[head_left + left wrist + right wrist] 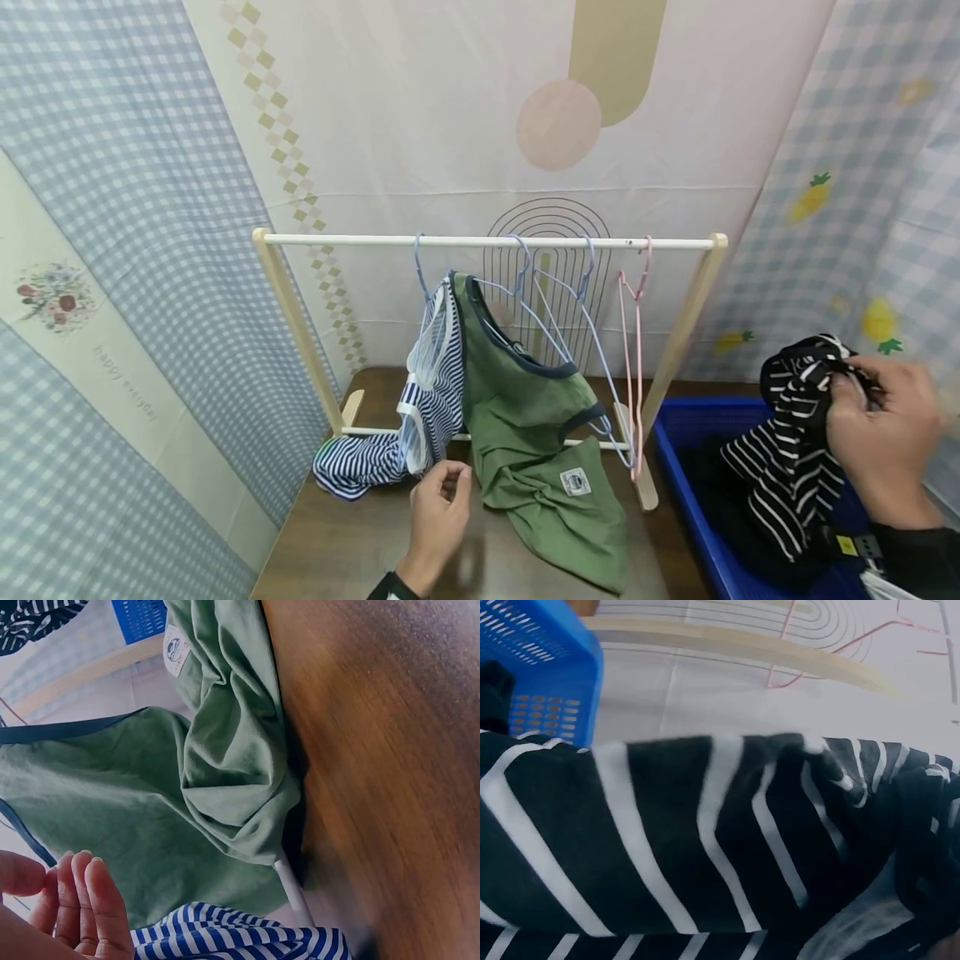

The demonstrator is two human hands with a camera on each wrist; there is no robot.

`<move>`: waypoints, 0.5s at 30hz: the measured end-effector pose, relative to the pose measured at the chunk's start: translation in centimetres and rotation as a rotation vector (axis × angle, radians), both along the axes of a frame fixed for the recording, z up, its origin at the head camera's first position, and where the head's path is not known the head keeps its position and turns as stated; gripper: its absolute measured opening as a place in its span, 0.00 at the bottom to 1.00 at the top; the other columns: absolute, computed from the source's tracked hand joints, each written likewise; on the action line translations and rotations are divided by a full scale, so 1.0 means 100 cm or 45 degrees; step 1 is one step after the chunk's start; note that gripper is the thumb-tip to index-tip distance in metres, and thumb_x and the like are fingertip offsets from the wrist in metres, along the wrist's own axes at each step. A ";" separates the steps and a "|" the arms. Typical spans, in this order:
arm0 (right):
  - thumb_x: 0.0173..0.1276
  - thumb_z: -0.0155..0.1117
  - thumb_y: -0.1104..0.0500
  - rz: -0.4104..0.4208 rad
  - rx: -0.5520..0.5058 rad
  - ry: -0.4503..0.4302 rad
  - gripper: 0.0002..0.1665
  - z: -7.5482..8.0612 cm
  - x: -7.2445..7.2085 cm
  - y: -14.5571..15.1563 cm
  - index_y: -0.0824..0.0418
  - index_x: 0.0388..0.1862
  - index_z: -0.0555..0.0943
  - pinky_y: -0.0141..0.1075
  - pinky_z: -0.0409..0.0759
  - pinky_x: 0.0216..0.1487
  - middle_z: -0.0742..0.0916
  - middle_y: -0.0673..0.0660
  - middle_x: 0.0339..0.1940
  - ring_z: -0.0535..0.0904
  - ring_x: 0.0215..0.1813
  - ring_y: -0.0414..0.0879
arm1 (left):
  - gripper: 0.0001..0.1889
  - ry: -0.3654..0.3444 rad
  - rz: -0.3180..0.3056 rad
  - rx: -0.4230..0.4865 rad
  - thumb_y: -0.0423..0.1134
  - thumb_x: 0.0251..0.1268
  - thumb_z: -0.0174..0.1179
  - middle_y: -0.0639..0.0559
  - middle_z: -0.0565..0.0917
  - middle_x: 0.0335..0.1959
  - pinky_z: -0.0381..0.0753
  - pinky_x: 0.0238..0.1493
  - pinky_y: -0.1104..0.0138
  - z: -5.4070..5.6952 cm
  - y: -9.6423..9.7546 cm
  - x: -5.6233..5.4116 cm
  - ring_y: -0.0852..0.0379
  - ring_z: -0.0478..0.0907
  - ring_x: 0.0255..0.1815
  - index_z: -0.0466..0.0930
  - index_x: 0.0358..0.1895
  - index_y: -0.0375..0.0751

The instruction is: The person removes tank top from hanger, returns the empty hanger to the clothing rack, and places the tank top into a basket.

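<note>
My right hand [885,425] pinches a black garment with white stripes [795,450] and holds it up over the blue basket [678,492]. In the right wrist view the striped cloth [667,832] fills most of the picture. My left hand [441,517] is in front of the rack with nothing in it, its fingers loosely bent. Close to it hang a green sleeveless top [525,417] with dark trim and a blue-and-white striped garment [442,367]. The left wrist view has the left fingers [82,900] beside the green cloth [232,750].
A wooden rack with a white rail [337,240] stands on the brown table [345,533]. Bare on the rail hang a blue hanger [592,325] and a pink hanger [637,358]. Dark cloth lies inside the basket. Patterned curtains surround the table.
</note>
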State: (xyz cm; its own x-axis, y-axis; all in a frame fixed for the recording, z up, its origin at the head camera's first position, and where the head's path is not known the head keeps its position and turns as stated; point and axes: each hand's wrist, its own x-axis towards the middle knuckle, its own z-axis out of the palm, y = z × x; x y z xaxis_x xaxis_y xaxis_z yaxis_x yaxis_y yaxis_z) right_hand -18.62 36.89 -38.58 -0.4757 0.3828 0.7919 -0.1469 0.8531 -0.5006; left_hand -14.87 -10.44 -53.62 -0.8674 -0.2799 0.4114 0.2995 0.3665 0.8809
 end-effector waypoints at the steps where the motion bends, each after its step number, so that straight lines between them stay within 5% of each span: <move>1: 0.75 0.57 0.69 -0.012 0.002 -0.019 0.16 -0.002 0.000 0.001 0.75 0.56 0.84 0.21 0.53 0.46 0.82 0.53 0.42 0.54 0.46 0.14 | 0.09 0.004 0.006 -0.009 0.28 0.69 0.68 0.56 0.87 0.27 0.81 0.28 0.73 0.000 0.000 -0.001 0.71 0.77 0.26 0.87 0.34 0.49; 4: 0.76 0.58 0.68 -0.045 0.019 -0.082 0.16 -0.008 0.000 0.001 0.75 0.57 0.84 0.25 0.54 0.46 0.82 0.74 0.52 0.64 0.44 0.26 | 0.09 0.016 0.014 -0.030 0.28 0.69 0.68 0.56 0.87 0.27 0.81 0.27 0.74 0.000 0.000 -0.002 0.71 0.77 0.25 0.87 0.34 0.49; 9: 0.79 0.57 0.67 -0.051 -0.005 -0.199 0.18 -0.019 0.000 -0.001 0.73 0.61 0.83 0.34 0.59 0.48 0.81 0.74 0.55 0.72 0.43 0.57 | 0.09 0.028 0.010 -0.028 0.28 0.69 0.67 0.54 0.87 0.26 0.81 0.27 0.73 0.000 0.001 -0.003 0.71 0.77 0.26 0.87 0.34 0.48; 15: 0.80 0.56 0.66 -0.002 -0.026 -0.326 0.19 -0.031 0.000 0.004 0.73 0.64 0.82 0.48 0.64 0.49 0.79 0.74 0.58 0.73 0.49 0.67 | 0.09 -0.007 0.008 -0.029 0.28 0.69 0.68 0.56 0.87 0.27 0.81 0.28 0.73 0.000 0.001 -0.003 0.71 0.77 0.26 0.87 0.35 0.49</move>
